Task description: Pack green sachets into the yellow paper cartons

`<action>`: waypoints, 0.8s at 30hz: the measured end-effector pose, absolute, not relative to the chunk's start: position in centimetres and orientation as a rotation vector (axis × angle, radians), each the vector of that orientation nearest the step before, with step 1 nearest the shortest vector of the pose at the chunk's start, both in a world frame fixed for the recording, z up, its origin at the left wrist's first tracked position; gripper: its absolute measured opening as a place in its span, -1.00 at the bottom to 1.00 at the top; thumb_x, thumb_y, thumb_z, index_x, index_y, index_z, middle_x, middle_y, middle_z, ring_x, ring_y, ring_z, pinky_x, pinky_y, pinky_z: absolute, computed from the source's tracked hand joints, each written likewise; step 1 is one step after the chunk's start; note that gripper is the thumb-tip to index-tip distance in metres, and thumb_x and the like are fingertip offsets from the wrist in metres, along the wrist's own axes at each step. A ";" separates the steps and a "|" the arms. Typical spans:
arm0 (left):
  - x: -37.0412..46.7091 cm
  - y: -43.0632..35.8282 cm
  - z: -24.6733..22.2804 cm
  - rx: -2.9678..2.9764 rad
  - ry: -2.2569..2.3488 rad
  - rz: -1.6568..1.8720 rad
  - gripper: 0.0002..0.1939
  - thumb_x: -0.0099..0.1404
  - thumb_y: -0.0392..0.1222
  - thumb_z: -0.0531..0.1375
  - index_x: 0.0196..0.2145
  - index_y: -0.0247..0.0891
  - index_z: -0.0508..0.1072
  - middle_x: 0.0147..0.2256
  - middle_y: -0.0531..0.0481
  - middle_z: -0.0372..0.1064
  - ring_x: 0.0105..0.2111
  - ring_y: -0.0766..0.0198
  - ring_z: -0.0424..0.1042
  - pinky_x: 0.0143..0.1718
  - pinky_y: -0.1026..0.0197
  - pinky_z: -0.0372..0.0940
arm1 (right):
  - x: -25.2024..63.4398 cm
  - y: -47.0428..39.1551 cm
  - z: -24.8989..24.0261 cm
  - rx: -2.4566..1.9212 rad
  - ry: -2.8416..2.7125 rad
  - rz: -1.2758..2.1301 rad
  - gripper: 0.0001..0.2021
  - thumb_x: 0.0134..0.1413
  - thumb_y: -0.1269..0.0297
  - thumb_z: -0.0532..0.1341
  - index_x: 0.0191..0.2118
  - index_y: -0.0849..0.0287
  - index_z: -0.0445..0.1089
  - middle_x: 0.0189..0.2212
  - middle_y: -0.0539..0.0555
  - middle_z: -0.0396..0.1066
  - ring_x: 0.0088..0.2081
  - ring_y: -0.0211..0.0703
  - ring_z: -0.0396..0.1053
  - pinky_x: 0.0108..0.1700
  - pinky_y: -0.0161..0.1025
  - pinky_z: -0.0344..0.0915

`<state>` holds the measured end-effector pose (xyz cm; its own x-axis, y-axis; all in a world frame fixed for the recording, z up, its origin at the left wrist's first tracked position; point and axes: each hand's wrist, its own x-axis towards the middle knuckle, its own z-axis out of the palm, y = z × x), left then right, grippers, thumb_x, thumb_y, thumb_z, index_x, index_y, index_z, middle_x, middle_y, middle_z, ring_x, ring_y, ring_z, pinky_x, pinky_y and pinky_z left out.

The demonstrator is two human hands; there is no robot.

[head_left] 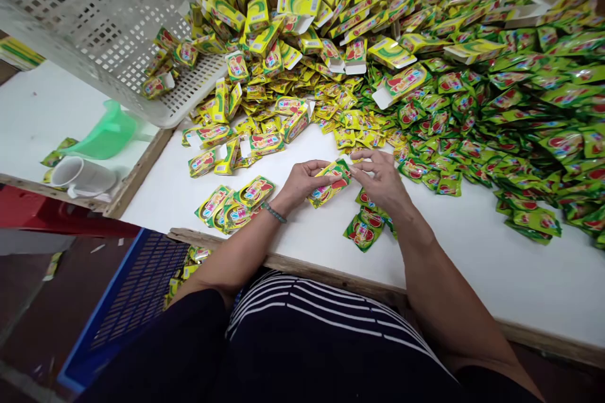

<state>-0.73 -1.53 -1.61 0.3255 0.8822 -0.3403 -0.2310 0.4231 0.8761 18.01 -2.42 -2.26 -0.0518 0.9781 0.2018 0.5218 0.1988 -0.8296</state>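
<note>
A small yellow-and-green candy box (332, 182) with a watermelon print is gripped between the thumb and fingers of my left hand (305, 184). At the box's right end, a white flap shows, and my right hand (378, 179) pinches there with thumb and fingertips. Whether anything is inside the box is hidden. Just below my right hand lie several green candy packets (363, 227) on the white tabletop (302, 239). Left of my left wrist rests a small group of yellow-and-green packets (236, 204) with a different round print.
Candy boxes (302, 0) are heaped at the back, spilling from a tilted white basket (94, 19). A large pile of green packets (520, 107) covers the right. On the left stand a green scoop (106, 132) and white mug (82, 174). A blue crate (127, 302) sits below the wooden table edge.
</note>
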 end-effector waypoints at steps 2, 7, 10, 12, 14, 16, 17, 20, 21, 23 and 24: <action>-0.6 -1.7 -1.6 0.826 0.968 0.878 -0.48 -0.25 -0.16 0.50 -0.29 -0.36 0.51 -0.44 0.03 0.52 -0.48 0.34 0.46 -0.37 0.27 0.33 | 17.0 -2.6 -2.3 -1.438 -1.710 0.803 -0.63 0.18 -0.01 0.09 -0.42 0.05 0.53 -0.07 0.13 0.43 0.10 0.11 0.13 0.21 0.14 0.09; -0.4 -1.8 -2.1 0.837 0.970 0.916 -0.48 -0.27 -0.15 0.50 -0.32 -0.36 0.48 -0.44 0.06 0.50 -0.50 0.37 0.43 -0.38 0.29 0.32 | 15.4 -2.9 -2.6 -1.444 -1.728 0.831 -0.51 0.24 -0.11 -0.03 -0.37 0.02 0.54 -0.03 0.14 0.38 0.16 0.13 0.08 0.23 0.18 0.05; -0.3 -1.6 -2.3 0.887 1.001 0.985 -0.40 -0.19 -0.08 0.48 -0.19 -0.32 0.44 -0.45 0.08 0.47 -0.52 0.36 0.42 -0.42 0.30 0.29 | 15.7 -2.8 -2.7 -1.399 -1.681 0.811 -0.56 0.24 -0.10 -0.01 -0.23 0.02 0.52 0.01 0.13 0.37 0.16 0.07 0.14 0.20 0.14 0.12; -0.4 -1.5 -2.3 0.937 1.024 1.058 -0.34 -0.08 -0.01 0.44 -0.04 -0.25 0.36 -0.49 0.11 0.44 -0.54 0.36 0.40 -0.48 0.32 0.25 | 15.8 -2.8 -2.6 -1.372 -1.537 0.788 -0.61 0.18 -0.09 0.08 -0.12 0.05 0.47 0.00 0.13 0.38 0.08 0.01 0.25 0.08 0.01 0.27; -0.5 -1.5 -2.2 0.984 1.034 1.117 -0.33 0.01 0.04 0.39 0.03 -0.19 0.30 -0.53 0.15 0.38 -0.58 0.38 0.35 -0.52 0.35 0.20 | 15.6 -2.9 -2.5 -1.334 -1.398 0.828 -0.61 0.09 -0.07 0.19 -0.10 0.08 0.44 -0.08 0.13 0.42 -0.05 -0.06 0.35 -0.08 -0.11 0.36; -0.6 -1.6 -2.1 1.026 1.008 1.136 -0.38 0.07 0.06 0.35 0.02 -0.18 0.29 -0.53 0.16 0.35 -0.59 0.40 0.32 -0.53 0.36 0.18 | 15.2 -3.1 -2.6 -1.281 -1.342 0.940 -0.63 0.03 -0.05 0.24 -0.16 0.10 0.45 -0.20 0.09 0.45 -0.19 -0.11 0.39 -0.17 -0.17 0.37; -0.7 -1.6 -2.0 1.045 0.982 1.128 -0.41 0.08 0.05 0.35 0.01 -0.18 0.29 -0.51 0.14 0.36 -0.57 0.40 0.33 -0.51 0.36 0.19 | 14.9 -3.1 -2.7 -1.256 -1.335 1.003 -0.65 0.03 -0.05 0.24 -0.19 0.11 0.46 -0.26 0.07 0.46 -0.25 -0.14 0.39 -0.20 -0.18 0.37; -1.0 -1.8 -1.8 1.091 0.917 1.063 -0.45 0.05 0.00 0.37 -0.05 -0.19 0.31 -0.42 0.10 0.41 -0.50 0.39 0.37 -0.44 0.34 0.24 | 14.4 -3.2 -3.2 -1.227 -1.354 1.129 -0.69 0.06 -0.05 0.21 -0.29 0.11 0.46 -0.41 0.02 0.43 -0.37 -0.18 0.37 -0.25 -0.19 0.37; -1.1 -1.8 -1.8 1.097 0.911 1.039 -0.46 0.04 -0.01 0.37 -0.08 -0.20 0.31 -0.41 0.10 0.41 -0.50 0.39 0.37 -0.44 0.34 0.24 | 14.4 -3.2 -3.3 -1.226 -1.352 1.150 -0.70 0.06 -0.04 0.22 -0.31 0.10 0.44 -0.44 0.00 0.42 -0.39 -0.19 0.36 -0.26 -0.20 0.37; -1.1 -1.8 -1.6 1.099 0.910 0.996 -0.48 0.02 -0.02 0.38 -0.11 -0.21 0.31 -0.43 0.12 0.40 -0.51 0.40 0.36 -0.45 0.34 0.22 | 14.6 -3.1 -3.5 -1.215 -1.303 1.174 -0.71 0.04 -0.03 0.24 -0.24 0.08 0.42 -0.46 -0.02 0.40 -0.40 -0.19 0.36 -0.27 -0.20 0.37; -1.1 -1.8 -1.6 1.097 0.909 0.981 -0.48 0.02 -0.02 0.38 -0.13 -0.21 0.31 -0.43 0.12 0.40 -0.52 0.40 0.36 -0.45 0.34 0.22 | 14.7 -3.1 -3.5 -1.204 -1.269 1.183 -0.68 0.03 -0.01 0.25 -0.15 0.06 0.40 -0.46 -0.03 0.41 -0.40 -0.18 0.37 -0.27 -0.20 0.37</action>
